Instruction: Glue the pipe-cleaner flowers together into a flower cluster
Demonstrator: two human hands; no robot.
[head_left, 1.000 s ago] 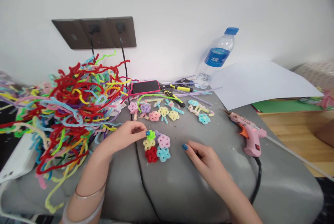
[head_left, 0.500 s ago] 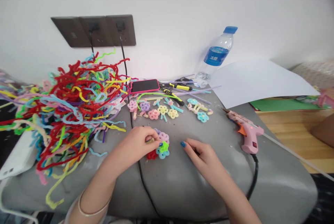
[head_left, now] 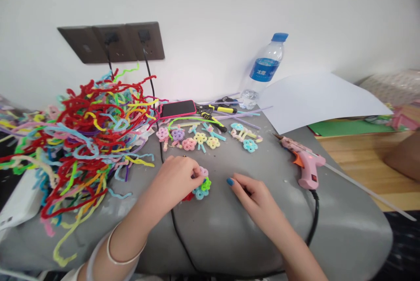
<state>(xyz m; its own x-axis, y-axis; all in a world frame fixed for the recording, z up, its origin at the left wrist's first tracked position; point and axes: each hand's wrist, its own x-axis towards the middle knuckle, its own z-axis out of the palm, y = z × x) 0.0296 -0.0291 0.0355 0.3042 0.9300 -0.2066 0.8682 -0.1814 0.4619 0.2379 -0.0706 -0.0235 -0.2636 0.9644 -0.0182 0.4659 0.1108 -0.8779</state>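
A small cluster of pipe-cleaner flowers, in pink, green, light blue and red, lies on the grey surface. My left hand covers its left part, with thumb and fingers pinched on the cluster. To the right of it, my right hand rests low over the surface, thumb against curled fingers, and nothing shows in it. Behind the hands is a row of finished pipe-cleaner flowers, among them a yellow flower and a blue flower.
A big tangle of pipe cleaners fills the left side. A pink glue gun lies at the right, its black cord trailing forward. Farther back are a phone, yellow-black pliers, a leaning water bottle and white paper.
My left hand has shifted over the flower cluster, and its thumb has moved off the green flower, which shows more fully. My right hand stays in nearly the same place. The view has turned slightly.
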